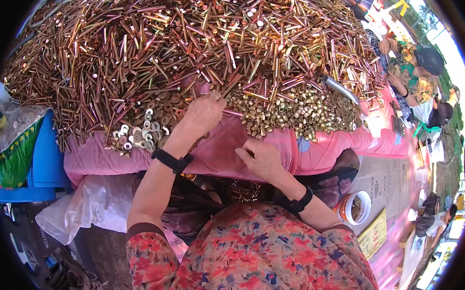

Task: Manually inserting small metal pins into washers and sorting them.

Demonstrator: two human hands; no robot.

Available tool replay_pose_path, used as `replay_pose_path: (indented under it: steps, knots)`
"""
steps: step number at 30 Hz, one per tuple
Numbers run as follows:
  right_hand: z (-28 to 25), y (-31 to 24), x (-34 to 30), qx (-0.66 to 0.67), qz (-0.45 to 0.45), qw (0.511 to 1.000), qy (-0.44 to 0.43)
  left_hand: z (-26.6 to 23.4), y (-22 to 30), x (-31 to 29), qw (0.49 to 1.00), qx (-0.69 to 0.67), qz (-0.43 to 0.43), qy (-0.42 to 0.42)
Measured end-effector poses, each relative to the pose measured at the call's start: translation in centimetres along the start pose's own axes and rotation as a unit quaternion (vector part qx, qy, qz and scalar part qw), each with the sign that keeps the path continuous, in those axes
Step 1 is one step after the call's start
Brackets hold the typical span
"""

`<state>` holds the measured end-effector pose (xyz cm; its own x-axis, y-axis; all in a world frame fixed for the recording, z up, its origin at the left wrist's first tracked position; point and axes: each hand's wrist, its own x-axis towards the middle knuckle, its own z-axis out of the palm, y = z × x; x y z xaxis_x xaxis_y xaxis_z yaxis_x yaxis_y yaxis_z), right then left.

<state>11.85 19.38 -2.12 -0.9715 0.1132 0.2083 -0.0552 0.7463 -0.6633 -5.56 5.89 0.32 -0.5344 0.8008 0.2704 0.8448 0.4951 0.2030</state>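
My left hand [205, 114] is closed at the near edge of a wide heap of coppery metal tubes [195, 37]. From its thumb side a thin pinkish metal tube [234, 113] sticks out to the right. Flat washers [164, 111] lie left of this hand, some silvery, others brassy. My right hand [263, 159] is closer to me, over the pink quilted cloth [219, 144]; its fingers are curled in, and what they hold, if anything, is hidden. Beyond it small brassy nuts [280, 113] are piled up.
A bent grey pipe [341, 89] lies right of the nuts. Blue bins [45, 163] and a green bag [16, 159] stand left, above clear plastic sheeting [87, 206]. At right are a white tub [357, 207], a phone [398, 126] and other people [428, 63].
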Motion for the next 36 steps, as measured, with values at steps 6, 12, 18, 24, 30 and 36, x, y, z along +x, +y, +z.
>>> replay_pose_path:
  steps: [6,12,18,24,30,36]
  knots:
    - [-0.1,0.3,0.0,0.0,-0.008,1.0,0.009,-1.8,1.5,0.0,0.992,-0.124,-0.002,-0.027]
    - [0.2,0.2,0.0,-0.006,-0.022,0.999,0.025,-1.0,1.6,-0.3,0.987,-0.072,-0.104,0.1]
    - [0.5,0.5,-0.2,-0.005,-0.023,0.999,0.028,-0.6,0.0,-1.0,0.997,-0.004,-0.076,-0.008]
    - [0.5,0.5,-0.3,-0.004,-0.027,0.999,0.035,-1.9,0.1,-0.9,0.991,-0.051,-0.098,-0.072]
    - [-0.1,-0.1,0.1,0.012,0.002,1.0,-0.003,-2.6,-0.8,-1.9,0.984,-0.146,-0.103,-0.008]
    - [-0.6,-0.5,3.3,0.077,-0.001,0.997,0.03,-3.4,-0.1,-4.0,0.971,-0.173,-0.144,0.079]
